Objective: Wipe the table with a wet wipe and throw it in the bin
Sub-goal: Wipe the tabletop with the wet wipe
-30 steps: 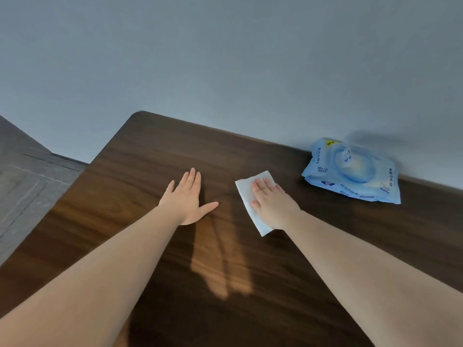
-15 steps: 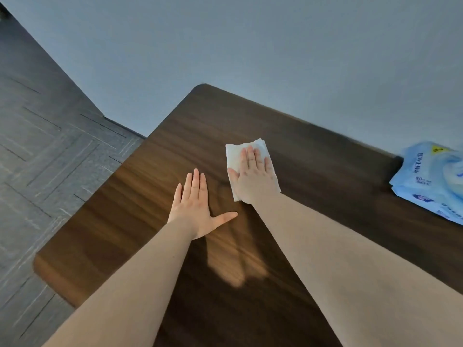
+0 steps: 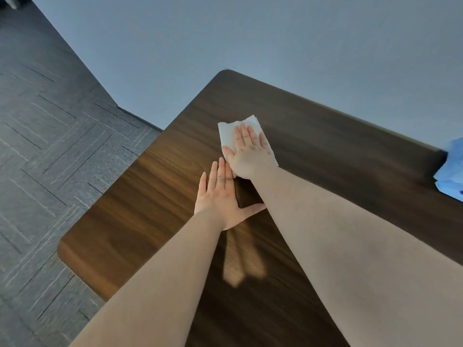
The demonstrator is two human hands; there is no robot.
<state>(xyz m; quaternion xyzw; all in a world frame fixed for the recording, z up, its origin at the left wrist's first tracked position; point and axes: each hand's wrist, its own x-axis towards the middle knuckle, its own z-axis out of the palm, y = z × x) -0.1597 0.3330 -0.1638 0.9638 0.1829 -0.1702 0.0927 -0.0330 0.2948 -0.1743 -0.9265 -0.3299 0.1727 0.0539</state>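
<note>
Two bare hands lie flat on the dark wood counter [image 3: 155, 196], near its far left corner. The right hand [image 3: 250, 154] presses palm-down on the white wet wipe [image 3: 229, 134], fingers stretched out and spread, so its grip is open: the wipe is pinned under the palm, not pinched. The wipe lies flat on the counter, its far and left edges showing past the fingertips and a sliver showing at the right of the wrist. The left hand [image 3: 219, 196] rests just near and left of the right one, also flat with an open grip and holding nothing; its fingertips touch or nearly touch the heel of the right hand, and its thumb points right, under the right forearm. At the right edge of the view, a blue pack [image 3: 451, 171] sits on the counter against the grey wall [image 3: 275, 41], well apart from both hands. Grey carpet tiles [image 3: 50, 134] cover the floor to the left.
</note>
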